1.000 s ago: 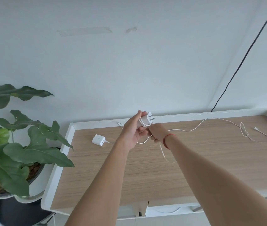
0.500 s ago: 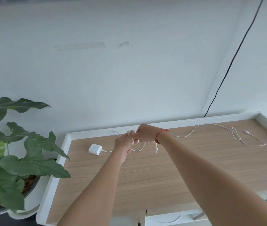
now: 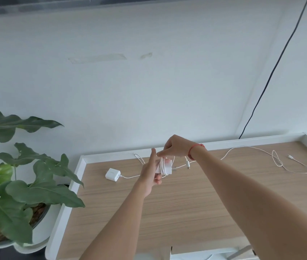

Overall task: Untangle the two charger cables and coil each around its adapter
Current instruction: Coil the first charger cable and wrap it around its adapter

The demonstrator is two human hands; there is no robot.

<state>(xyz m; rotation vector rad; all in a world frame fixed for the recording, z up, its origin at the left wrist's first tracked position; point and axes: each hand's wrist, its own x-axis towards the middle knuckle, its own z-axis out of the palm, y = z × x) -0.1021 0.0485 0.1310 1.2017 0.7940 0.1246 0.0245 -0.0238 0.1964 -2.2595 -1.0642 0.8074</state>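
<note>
Now, one small white square adapter (image 3: 112,174) lies on the light wooden table (image 3: 186,203). My left hand (image 3: 148,177) grips the other white adapter (image 3: 168,168); my right hand (image 3: 177,147) pinches its thin white cable (image 3: 162,165). If I pull loosely, loops may slip off.

Matt wood-grain desk top (image 3: 186,212), smooth white plastic adapter (image 3: 112,174), glossy green leaves (image 3: 41,192).
</note>
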